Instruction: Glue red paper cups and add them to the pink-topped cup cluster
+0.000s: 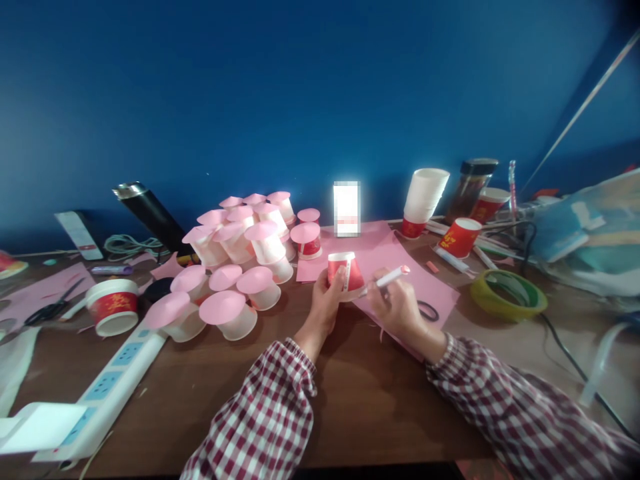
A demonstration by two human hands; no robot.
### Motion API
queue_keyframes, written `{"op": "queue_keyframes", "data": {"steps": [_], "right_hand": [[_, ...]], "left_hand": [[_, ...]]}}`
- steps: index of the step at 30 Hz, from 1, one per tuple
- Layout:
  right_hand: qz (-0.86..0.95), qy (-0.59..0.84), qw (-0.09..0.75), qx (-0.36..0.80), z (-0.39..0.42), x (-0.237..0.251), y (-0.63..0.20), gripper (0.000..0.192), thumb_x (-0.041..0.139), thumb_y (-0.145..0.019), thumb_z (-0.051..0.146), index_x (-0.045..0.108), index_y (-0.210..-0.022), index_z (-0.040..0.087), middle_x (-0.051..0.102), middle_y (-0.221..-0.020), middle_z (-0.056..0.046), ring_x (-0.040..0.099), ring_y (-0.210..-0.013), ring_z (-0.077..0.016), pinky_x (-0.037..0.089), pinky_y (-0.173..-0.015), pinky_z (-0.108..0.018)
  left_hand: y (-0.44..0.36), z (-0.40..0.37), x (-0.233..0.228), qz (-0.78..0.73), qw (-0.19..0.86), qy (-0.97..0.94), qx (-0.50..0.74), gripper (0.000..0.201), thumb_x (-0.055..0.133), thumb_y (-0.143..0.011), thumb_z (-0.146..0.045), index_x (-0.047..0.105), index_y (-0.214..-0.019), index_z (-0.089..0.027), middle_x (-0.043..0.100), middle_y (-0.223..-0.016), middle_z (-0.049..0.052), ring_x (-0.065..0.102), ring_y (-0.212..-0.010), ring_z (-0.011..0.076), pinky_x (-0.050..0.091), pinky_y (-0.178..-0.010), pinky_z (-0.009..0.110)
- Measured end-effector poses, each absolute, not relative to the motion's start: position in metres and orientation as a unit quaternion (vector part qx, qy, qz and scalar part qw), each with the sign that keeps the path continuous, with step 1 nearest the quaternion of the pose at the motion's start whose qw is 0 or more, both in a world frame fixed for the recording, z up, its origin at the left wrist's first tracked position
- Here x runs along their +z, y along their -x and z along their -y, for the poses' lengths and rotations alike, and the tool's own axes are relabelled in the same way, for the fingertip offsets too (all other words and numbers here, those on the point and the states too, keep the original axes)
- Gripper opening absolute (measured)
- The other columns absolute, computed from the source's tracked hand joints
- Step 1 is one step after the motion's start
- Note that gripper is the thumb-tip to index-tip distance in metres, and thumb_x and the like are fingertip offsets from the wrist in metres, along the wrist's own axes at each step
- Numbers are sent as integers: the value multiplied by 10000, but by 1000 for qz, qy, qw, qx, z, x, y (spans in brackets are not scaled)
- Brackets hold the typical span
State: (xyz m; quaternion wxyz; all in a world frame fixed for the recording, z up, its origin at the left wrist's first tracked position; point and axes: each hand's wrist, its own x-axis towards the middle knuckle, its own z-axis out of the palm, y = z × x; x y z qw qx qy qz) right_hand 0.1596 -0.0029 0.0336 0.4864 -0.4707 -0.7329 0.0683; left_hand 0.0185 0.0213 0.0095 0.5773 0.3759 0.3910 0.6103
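My left hand (327, 300) is closed around a red and white paper cup (354, 273), held above the table near the middle of the view. In my right hand (397, 303) is a white marker (391, 276), its tip at the cup's lower right side; whether it touches I cannot tell. Pink paper sheets (365, 240) lie behind and beneath my right hand. To the left stand several paper cups topped with pink paper cones (229, 308). Part of the held cup is hidden by my left fingers.
A power strip (113, 380) lies at left, near a red and white cup (113, 307), scissors (55, 305) and a leaning black flask (150, 217). At right are stacked cups (425, 197), a tipped red cup (460, 238), a tape roll (509, 295) and a plastic bag (590, 227).
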Motion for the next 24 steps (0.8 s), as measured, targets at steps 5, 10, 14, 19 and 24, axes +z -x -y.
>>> {"op": "queue_keyframes", "data": {"steps": [5,10,14,19,24], "right_hand": [[733,474,484,67,3,34,-159,154,463,-902,263,480,-757,214,504,-528,43,451,-417,-99,339,-449,-217],[733,467,492,43,2,34,-160,137,469,-901,248,487,-770,211,520,-553,39,463,-436,-102,350,-468,-219],[726,471,500,25,3,33,-161,142,471,-905,240,479,-766,213,513,-558,42,457,-437,-100,358,-476,-219],[718,470,513,30,3,33,-161,133,476,-914,251,500,-791,205,557,-603,16,512,-474,-113,384,-489,-222],[724,475,499,41,3,33,-160,156,474,-904,249,487,-753,212,524,-567,29,474,-445,-106,359,-471,-225]], "left_hand": [[-19,-21,10,-393,568,-372,621,470,732,-750,-544,603,-1035,-193,672,-905,26,633,-790,154,495,-767,299],[-19,-20,12,-388,573,-377,616,461,725,-763,-534,609,-1039,-184,672,-897,26,640,-788,152,504,-768,299],[-19,-19,13,-379,582,-380,611,446,728,-763,-530,616,-1022,-185,675,-870,14,646,-762,146,512,-754,296],[-19,-20,10,-376,586,-382,607,452,728,-762,-538,617,-1019,-183,674,-863,16,648,-771,150,515,-750,294],[-18,-21,7,-378,580,-380,614,460,730,-756,-542,629,-1024,-183,682,-896,31,644,-791,158,508,-775,305]]}}
